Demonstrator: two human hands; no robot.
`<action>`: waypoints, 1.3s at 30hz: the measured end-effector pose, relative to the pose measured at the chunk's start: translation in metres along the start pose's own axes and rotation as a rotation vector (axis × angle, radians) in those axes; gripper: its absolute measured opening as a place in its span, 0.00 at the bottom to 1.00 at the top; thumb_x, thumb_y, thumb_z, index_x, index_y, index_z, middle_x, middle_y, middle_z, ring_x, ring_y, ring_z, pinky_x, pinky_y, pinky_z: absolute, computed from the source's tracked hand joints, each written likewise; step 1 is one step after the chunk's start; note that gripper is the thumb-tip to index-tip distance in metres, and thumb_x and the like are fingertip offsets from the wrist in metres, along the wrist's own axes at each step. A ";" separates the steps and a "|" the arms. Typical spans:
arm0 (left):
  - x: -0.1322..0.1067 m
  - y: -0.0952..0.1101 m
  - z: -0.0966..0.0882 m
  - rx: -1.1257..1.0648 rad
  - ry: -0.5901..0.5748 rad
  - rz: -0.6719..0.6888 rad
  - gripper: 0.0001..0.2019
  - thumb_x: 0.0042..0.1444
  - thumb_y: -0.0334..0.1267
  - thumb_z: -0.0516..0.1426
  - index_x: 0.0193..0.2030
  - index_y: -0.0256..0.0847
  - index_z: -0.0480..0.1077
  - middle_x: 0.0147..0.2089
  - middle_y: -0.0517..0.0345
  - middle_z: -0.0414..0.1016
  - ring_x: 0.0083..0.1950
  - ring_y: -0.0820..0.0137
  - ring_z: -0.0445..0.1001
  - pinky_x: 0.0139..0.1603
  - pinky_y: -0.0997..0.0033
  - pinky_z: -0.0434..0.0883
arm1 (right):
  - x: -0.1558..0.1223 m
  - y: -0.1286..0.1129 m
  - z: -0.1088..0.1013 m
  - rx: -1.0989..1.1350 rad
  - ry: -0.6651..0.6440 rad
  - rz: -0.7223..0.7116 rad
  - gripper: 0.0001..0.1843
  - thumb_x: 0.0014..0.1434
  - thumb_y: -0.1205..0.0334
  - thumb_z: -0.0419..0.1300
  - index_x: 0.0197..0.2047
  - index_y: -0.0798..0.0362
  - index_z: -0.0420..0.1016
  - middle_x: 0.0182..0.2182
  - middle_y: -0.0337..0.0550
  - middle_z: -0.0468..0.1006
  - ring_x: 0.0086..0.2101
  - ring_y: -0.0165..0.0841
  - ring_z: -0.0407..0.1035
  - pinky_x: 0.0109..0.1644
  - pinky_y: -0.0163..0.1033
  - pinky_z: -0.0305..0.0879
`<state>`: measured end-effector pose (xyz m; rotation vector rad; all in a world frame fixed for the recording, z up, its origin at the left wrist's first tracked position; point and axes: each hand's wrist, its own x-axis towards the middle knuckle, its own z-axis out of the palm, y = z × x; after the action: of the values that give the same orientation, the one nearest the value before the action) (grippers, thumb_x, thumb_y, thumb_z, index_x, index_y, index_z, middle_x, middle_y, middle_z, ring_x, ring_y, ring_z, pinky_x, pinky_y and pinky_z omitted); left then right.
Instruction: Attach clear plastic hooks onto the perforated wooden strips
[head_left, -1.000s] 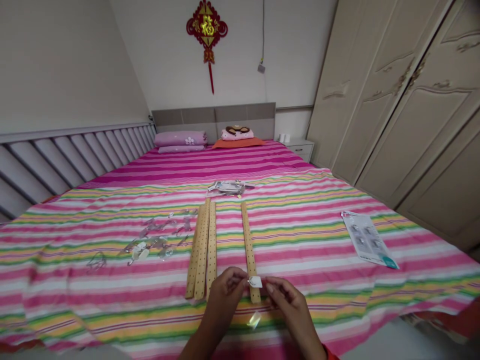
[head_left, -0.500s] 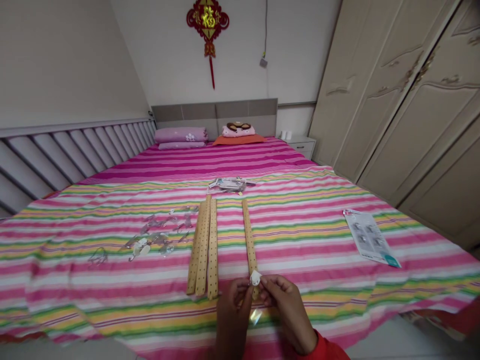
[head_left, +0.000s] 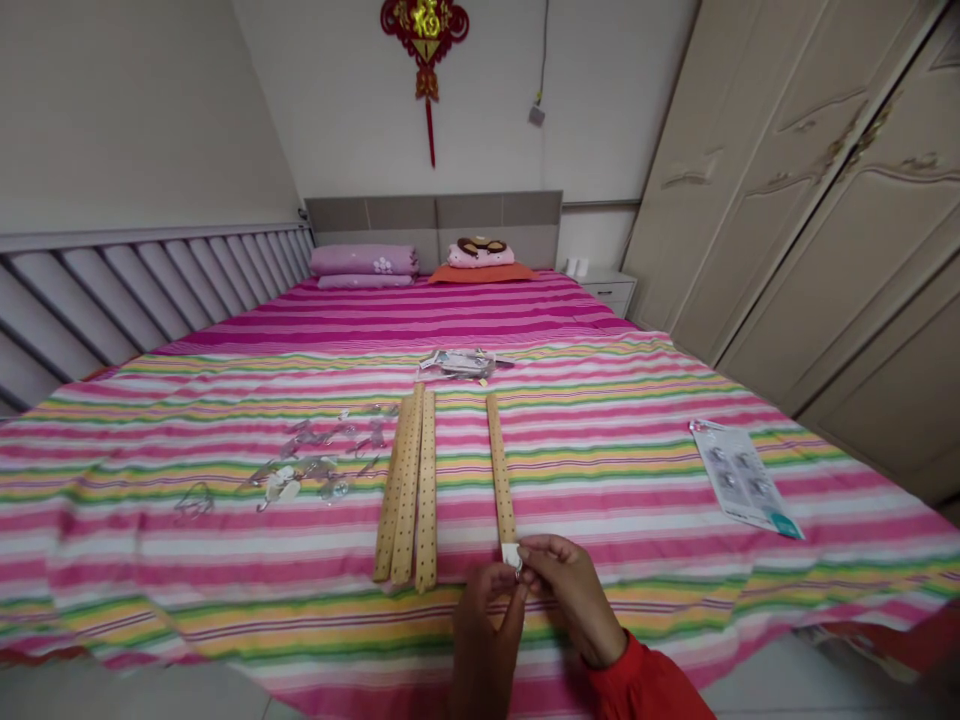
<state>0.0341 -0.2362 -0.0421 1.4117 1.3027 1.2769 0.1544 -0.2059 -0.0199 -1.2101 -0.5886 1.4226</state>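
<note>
My left hand (head_left: 487,600) and my right hand (head_left: 566,590) meet at the near end of a single perforated wooden strip (head_left: 499,470) lying on the striped bedsheet (head_left: 637,480). Both hands pinch a small white piece (head_left: 511,555) pressed against that end of the strip. Fingers of both hands are closed around it. Left of the strip lies a bundle of three similar wooden strips (head_left: 409,485). My right sleeve is red.
Clear plastic hooks and small parts (head_left: 307,470) are scattered left of the strips. An opened plastic packet (head_left: 461,364) lies beyond them. A printed leaflet (head_left: 742,480) rests at the right. Pillows sit at the headboard; a wardrobe (head_left: 825,200) lines the right wall.
My hands have drawn closer together over the strip's near end, and the small clear piece that lay below them is now hidden under my hands. The view tilted slightly down.
</note>
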 end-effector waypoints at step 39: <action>0.015 -0.009 -0.006 -0.329 -0.128 -0.286 0.18 0.50 0.44 0.58 0.47 0.40 0.73 0.42 0.50 0.79 0.40 0.64 0.76 0.37 0.67 0.73 | 0.012 0.020 0.001 -0.069 0.061 -0.129 0.18 0.36 0.51 0.71 0.23 0.55 0.74 0.11 0.36 0.71 0.14 0.27 0.62 0.19 0.32 0.59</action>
<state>0.0254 -0.2202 -0.0481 1.0188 1.1032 1.1275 0.1464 -0.1992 -0.0412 -1.2427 -0.6660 1.2625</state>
